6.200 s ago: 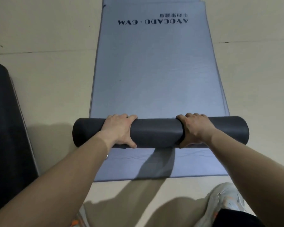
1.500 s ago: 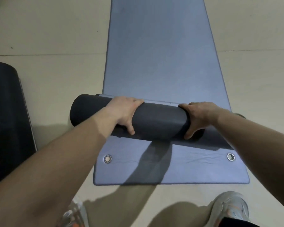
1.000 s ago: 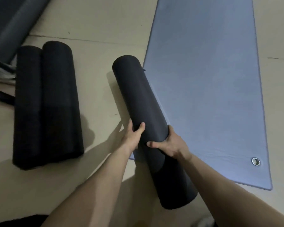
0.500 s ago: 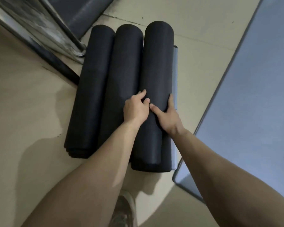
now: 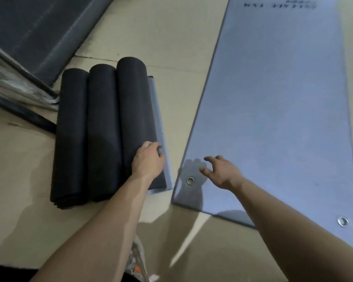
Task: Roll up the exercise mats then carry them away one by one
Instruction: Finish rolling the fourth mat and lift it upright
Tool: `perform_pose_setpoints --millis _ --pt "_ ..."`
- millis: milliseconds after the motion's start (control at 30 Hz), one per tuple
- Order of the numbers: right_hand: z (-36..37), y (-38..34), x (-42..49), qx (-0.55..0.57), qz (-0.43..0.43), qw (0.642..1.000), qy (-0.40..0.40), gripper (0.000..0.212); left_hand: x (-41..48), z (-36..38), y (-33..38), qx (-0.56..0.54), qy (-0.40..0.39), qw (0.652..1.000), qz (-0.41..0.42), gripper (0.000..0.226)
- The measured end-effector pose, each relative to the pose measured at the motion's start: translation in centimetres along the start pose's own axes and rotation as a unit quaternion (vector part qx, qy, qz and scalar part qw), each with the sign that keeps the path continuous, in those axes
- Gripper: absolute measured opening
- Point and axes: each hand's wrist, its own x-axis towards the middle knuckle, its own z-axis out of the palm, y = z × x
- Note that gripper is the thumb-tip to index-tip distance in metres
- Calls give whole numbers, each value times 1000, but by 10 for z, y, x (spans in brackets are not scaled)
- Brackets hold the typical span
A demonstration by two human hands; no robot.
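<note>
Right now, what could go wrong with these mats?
The rightmost rolled mat has its loose blue edge lying out flat; it may unroll when the left hand lifts off. The flat mat lies close beside it, so rolling that one crooked could bump it.

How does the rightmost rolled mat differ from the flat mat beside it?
The rightmost rolled mat is a tight cylinder; the flat mat lies spread out. The rolled mat shows mostly its dark side, the flat mat its blue-grey face with eyelets. The left hand rests on the rolled mat; the right hand hangs over the flat mat's corner. Both lie on the floor.
</note>
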Motion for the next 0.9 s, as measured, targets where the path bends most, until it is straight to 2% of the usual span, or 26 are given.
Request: perform_pose_setpoints --millis 133,200,300,367,433,500,633,733,833,900 --pt "-3 126 -80 10 156 987 22 58 -49 47 73 75 -141 983 92 42" --pt "9 174 -105 -2 195 981 21 56 -70 79 99 116 -200 963 139 49" --pt "37 214 -118 -17 198 980 -17 65 -90 132 116 172 -248 931 204 69" --pt "57 223 -115 -34 160 985 -49 74 -98 164 117 215 -266 913 223 85" --pt "75 224 -107 -55 135 988 -47 83 -97 189 110 279 -273 889 239 98" --pt "87 223 -101 -100 135 986 -18 84 -93 204 97 329 -254 871 260 102" --pt "93 230 -100 -161 102 981 24 64 -78 203 89 345 -208 857 322 87" --pt "85 234 -109 -165 60 984 7 48 -77 187 89 295 -234 863 338 73" --pt "60 231 -122 -100 65 993 14 34 -76 166 92 188 -265 890 320 50" --pt "34 229 -123 -38 91 993 57 30 -68 149 103 140 -276 908 281 36"
